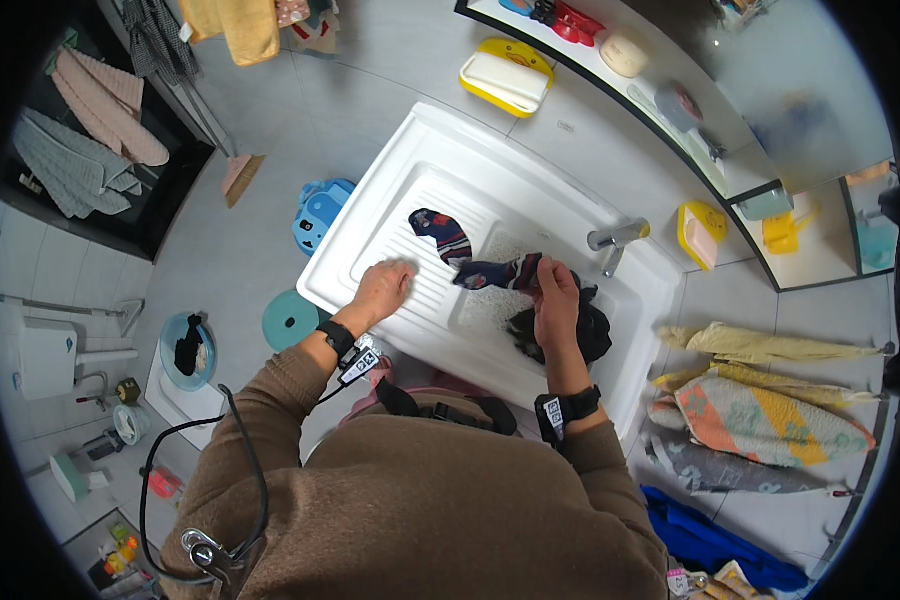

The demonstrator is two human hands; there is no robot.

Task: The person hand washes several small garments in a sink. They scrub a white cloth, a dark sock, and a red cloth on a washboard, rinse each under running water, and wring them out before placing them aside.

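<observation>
My right hand (557,311) pinches the end of a dark blue, red and white patterned sock (499,274) over the basin of the white laundry sink (337,274). A second patterned sock (441,231) lies curved on the ribbed washboard, its lower end meeting the held one. At the washboard's near left part is my left hand (385,289), fingers curled; whether anything is between them cannot be told. Black wet cloth (592,330) lies in sudsy water, partly behind my right hand and wrist.
A chrome faucet (619,235) stands at the basin's far right. Yellow duck-shaped soap dishes (521,51) hang on the wall, below a curved shelf (667,127). Towels (776,420) hang at right. Left of the sink are a blue basin (322,214) and a teal round object (289,321).
</observation>
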